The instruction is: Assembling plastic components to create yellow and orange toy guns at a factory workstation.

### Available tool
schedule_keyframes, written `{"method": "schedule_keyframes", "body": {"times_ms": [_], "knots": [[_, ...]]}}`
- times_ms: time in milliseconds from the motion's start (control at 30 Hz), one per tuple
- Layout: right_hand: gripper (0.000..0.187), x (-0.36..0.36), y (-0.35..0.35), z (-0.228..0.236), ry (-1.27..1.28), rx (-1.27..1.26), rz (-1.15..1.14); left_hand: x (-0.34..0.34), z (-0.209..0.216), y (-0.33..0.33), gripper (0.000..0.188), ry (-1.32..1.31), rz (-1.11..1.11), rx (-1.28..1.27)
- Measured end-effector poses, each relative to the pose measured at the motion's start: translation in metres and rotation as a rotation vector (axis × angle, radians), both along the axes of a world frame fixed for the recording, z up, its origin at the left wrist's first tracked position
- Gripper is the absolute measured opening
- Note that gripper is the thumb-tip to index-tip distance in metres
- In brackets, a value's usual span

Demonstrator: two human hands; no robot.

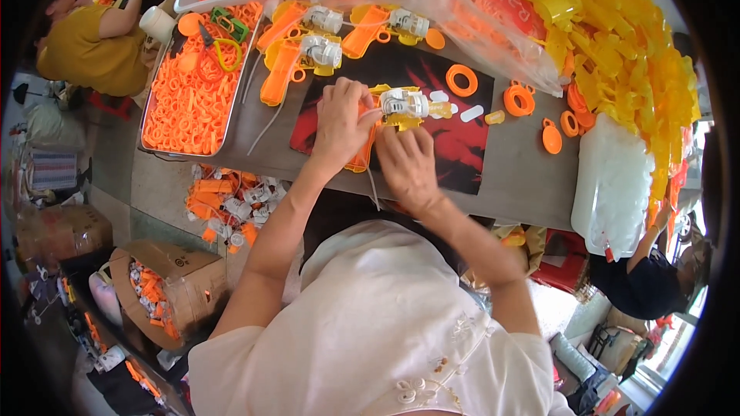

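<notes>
On the dark mat with red patterns point(455, 158) lies a plastic toy body point(404, 106) with an orange handle, yellow shell and a white, clear-ended mechanism. My left hand point(339, 123) is closed on its handle side, thumb and fingers pinched near the mechanism. Just below the mechanism, my right hand point(407, 169) has its fingers curled in against the shell's lower edge; what they hold is hidden. A thin pale wire point(373, 187) hangs between the hands over the table edge. Beside the mechanism are small white oval pieces point(472, 113) and an orange ring point(462, 80).
Several similar toy bodies point(320, 52) lie beyond the mat. A metal tray point(229, 119) of orange rings, with pliers point(208, 37) on top, stands left. Yellow shells point(617, 38) pile up at right above a translucent white bag point(613, 185). Other people point(96, 38) sit nearby.
</notes>
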State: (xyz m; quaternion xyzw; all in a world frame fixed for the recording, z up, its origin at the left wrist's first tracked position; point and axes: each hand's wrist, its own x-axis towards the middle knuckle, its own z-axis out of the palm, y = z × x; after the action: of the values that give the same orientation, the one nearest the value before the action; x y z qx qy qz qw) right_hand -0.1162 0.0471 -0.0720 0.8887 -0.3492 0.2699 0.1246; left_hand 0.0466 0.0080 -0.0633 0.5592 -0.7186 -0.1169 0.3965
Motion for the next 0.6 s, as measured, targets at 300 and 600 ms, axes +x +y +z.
{"method": "schedule_keyframes", "body": {"times_ms": [300,600], "knots": [[0.047,-0.018,-0.024,0.037,-0.351,0.210,-0.183,0.019,0.016,-0.009,0.030,-0.230,-0.154,-0.043],[0.045,-0.016,-0.033,0.005,-0.218,0.179,-0.203,0.001,0.017,-0.001,0.019,-0.139,-0.011,-0.106]]}}
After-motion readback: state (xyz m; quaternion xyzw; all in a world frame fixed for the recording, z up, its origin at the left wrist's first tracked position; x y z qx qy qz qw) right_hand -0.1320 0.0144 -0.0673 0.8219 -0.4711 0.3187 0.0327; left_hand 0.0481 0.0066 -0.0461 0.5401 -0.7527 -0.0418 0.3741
